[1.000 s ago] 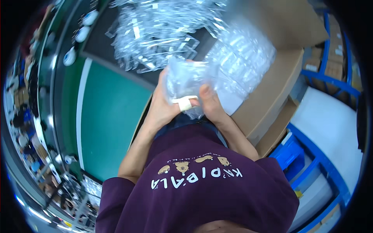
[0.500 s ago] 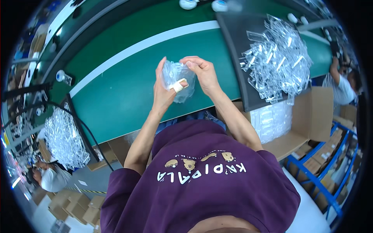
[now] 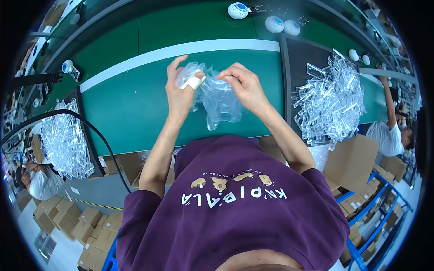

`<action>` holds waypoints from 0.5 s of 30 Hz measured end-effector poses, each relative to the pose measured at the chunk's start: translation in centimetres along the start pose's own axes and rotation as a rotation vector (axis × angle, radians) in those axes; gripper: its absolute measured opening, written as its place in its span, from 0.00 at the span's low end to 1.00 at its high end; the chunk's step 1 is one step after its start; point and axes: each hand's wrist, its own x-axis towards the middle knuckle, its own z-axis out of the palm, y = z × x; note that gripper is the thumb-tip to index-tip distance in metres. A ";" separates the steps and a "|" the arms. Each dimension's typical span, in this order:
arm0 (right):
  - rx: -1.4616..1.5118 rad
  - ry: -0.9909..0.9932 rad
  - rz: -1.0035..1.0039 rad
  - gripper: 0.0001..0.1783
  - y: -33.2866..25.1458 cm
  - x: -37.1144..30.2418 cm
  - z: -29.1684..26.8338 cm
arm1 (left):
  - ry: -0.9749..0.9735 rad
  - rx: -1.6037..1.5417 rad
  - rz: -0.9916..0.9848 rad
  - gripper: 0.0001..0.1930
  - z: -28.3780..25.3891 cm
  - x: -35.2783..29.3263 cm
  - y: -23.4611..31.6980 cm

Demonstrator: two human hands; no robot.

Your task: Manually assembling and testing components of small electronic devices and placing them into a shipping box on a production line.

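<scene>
Here I have the left hand, pale tape on it, fingers part-curled and gripping one bunched end of the clear bag! On the other side, my right hand has thumb and fingertips pinched together on the bag's upper edge. The bag hangs crumpled between them, over the green table. Clear parts heap up both sides: left pile, right pile.

Bare hands: two. Clear plastic-part heaps: two, at nine and half past two. White domed devices: three around twelve-thirty, two at two, one at ten.
</scene>
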 end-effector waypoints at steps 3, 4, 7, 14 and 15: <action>-0.016 -0.076 0.030 0.07 -0.1 0.1 -1.2 | -0.036 0.021 0.120 0.16 -1.3 0.6 -1.4; -0.030 -0.105 0.044 0.07 -0.3 0.3 -1.4 | -0.029 0.023 0.117 0.16 -1.4 0.7 -1.4; -0.028 -0.109 -0.083 0.07 -1.8 0.3 -1.7 | 0.007 -0.028 -0.061 0.11 -1.8 0.6 -0.8; -0.074 -0.180 -0.191 0.07 -5.4 -0.5 -2.2 | -0.062 0.061 -0.128 0.11 -4.5 1.0 -4.1; -0.060 -0.171 -0.210 0.07 -6.0 -0.5 -2.4 | -0.056 0.052 -0.159 0.11 -4.8 1.3 -3.7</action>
